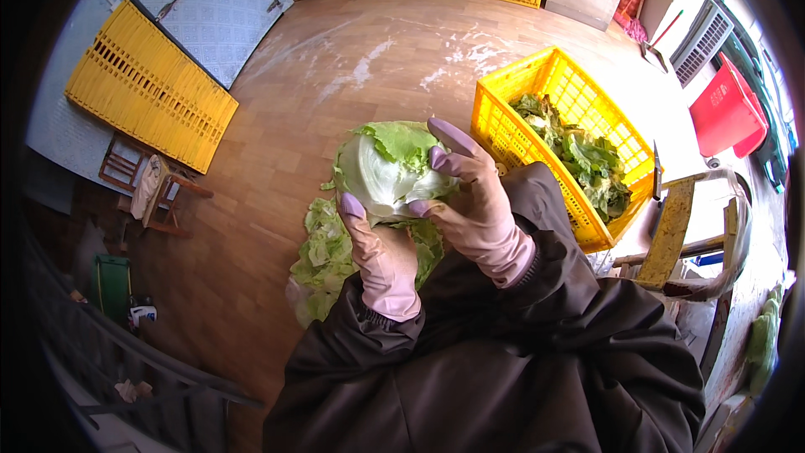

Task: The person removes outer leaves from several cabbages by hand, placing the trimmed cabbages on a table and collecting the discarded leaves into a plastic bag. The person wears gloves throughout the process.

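Observation:
A head of iceberg lettuce (387, 170), pale green with white ribs, is held up in front of my lap. My left hand (387, 264), in a pink glove with purple fingertips, cups it from below, with the thumb on its near left side. My right hand (478, 207), gloved the same way, grips its right side; the thumb lies on the near face and the fingers spread over the far side. Beneath the head, a heap of loose lettuce leaves (324, 264) shows at the left, partly hidden by my hands and sleeves.
Right of my knee stands a yellow plastic crate (519, 132) with wilted leaves (591, 163) inside. A knife (656, 170) is by its right edge, near a worn wooden chair (670, 233). Stacked yellow crates (151, 88) and a wooden stool (166, 201) stand left on the wood-patterned floor (283, 119).

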`<action>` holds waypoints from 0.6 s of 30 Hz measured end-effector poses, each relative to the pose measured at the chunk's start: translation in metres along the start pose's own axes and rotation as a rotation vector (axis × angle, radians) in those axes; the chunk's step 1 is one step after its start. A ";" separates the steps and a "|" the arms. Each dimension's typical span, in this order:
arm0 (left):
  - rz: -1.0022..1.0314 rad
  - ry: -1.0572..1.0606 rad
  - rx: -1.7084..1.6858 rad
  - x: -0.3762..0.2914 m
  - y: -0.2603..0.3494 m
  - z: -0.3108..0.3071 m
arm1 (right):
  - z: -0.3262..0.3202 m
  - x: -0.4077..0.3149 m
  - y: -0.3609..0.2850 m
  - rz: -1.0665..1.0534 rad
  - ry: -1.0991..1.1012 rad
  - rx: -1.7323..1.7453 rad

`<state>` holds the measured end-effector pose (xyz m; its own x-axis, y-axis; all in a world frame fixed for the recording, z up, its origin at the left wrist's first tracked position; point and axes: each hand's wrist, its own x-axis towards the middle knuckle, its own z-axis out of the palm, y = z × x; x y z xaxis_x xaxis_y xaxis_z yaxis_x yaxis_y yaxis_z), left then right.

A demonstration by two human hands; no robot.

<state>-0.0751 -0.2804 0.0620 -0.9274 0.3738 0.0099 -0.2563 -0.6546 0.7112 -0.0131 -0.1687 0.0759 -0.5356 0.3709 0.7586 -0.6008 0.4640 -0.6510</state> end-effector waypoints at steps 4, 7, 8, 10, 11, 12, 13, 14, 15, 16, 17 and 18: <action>-0.074 0.151 -0.065 0.002 0.003 -0.004 | -0.009 -0.005 0.009 0.035 0.063 0.191; -0.060 0.064 -0.028 0.002 0.005 -0.005 | -0.012 -0.007 0.004 0.393 0.195 0.587; -0.074 0.113 -0.053 0.002 0.005 -0.005 | -0.011 -0.006 0.002 0.429 0.234 0.546; -0.049 0.042 -0.073 0.002 0.003 -0.008 | -0.008 -0.005 -0.002 0.178 0.068 0.129; 0.001 0.042 0.013 0.002 0.001 -0.009 | -0.007 -0.004 -0.003 0.064 -0.001 -0.078; 0.081 -0.021 0.106 0.004 -0.001 -0.011 | -0.004 -0.004 -0.002 0.031 -0.020 -0.157; 0.144 -0.037 0.187 0.004 -0.004 -0.014 | -0.004 -0.003 -0.001 -0.001 0.036 -0.111; 0.209 -0.048 0.267 0.005 -0.006 -0.016 | -0.002 -0.003 0.001 -0.014 0.049 -0.084; 0.275 -0.054 0.345 0.006 -0.008 -0.018 | -0.003 -0.003 0.003 0.015 0.063 -0.063; 0.310 -0.041 0.414 0.007 -0.008 -0.021 | -0.004 -0.003 0.005 0.050 0.084 0.084; 0.316 -0.030 0.420 0.007 -0.009 -0.023 | -0.005 -0.003 0.006 0.042 0.110 0.105; 0.283 0.043 0.475 0.007 -0.007 -0.025 | -0.008 -0.003 0.007 0.088 0.059 0.155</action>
<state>-0.0865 -0.2897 0.0390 -0.9551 0.1930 0.2248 0.1460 -0.3533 0.9240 -0.0110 -0.1598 0.0691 -0.5569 0.4534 0.6959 -0.6400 0.2999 -0.7075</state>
